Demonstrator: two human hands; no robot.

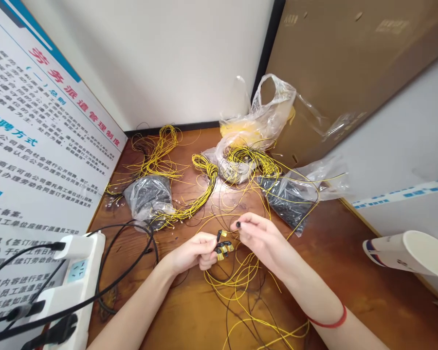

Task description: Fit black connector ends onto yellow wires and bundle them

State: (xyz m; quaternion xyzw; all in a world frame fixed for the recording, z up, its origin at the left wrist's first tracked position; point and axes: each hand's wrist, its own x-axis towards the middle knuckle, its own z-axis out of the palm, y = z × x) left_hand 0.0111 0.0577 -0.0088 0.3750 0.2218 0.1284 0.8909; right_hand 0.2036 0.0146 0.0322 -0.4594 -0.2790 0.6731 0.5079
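Observation:
My left hand (195, 250) is closed around a small cluster of black-and-yellow connectors (224, 249), whose ends stick out past the thumb. Just to the right, my right hand (261, 236) pinches a tiny black round part (238, 224) between thumb and fingertips; its exact kind is too small to tell. The hands are close together but apart. Thin yellow and black wires (237, 287) trail over the wooden table below and between them. Part of the cluster is hidden by my left fingers.
Bundled yellow-black wires (206, 187) lie further back. Clear bags with black contents, one at left (149, 197) and one at right (288, 199), flank them. A white power strip (91, 257) with thick black cables stands at left, a paper cup (387, 250) at right. A wall closes the back.

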